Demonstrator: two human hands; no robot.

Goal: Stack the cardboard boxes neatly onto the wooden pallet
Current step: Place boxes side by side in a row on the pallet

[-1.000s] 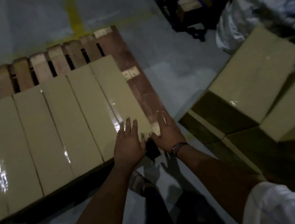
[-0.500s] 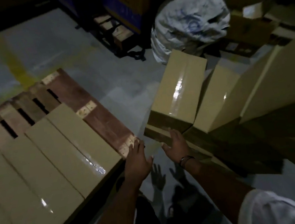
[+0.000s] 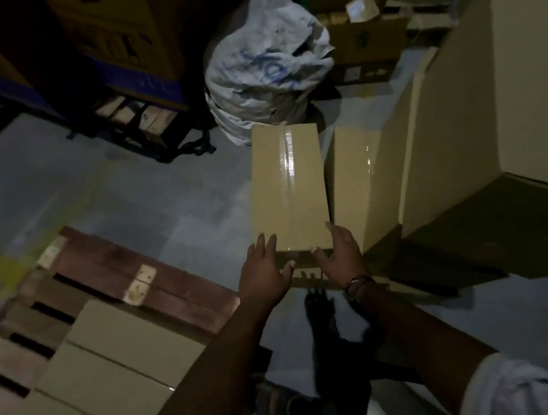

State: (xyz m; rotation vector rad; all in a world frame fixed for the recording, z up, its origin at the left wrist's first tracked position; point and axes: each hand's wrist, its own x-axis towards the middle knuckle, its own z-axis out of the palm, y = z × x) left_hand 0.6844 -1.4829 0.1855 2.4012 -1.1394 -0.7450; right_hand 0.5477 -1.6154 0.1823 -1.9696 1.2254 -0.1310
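Taped box (image 3: 287, 188) apart; boxes (image 3: 113, 375) on pallet (image 3: 106, 262)

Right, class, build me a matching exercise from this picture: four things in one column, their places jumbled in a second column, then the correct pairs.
Things
1. taped cardboard box
2. white sack
3. wooden pallet
4. wristband

Places
A. lower left, carrying a row of boxes
B. on the wrist of the right hand
C. between the left hand and the right hand
D. just beyond the taped box's far end

Pairs: 1-C, 2-D, 3-A, 4-B
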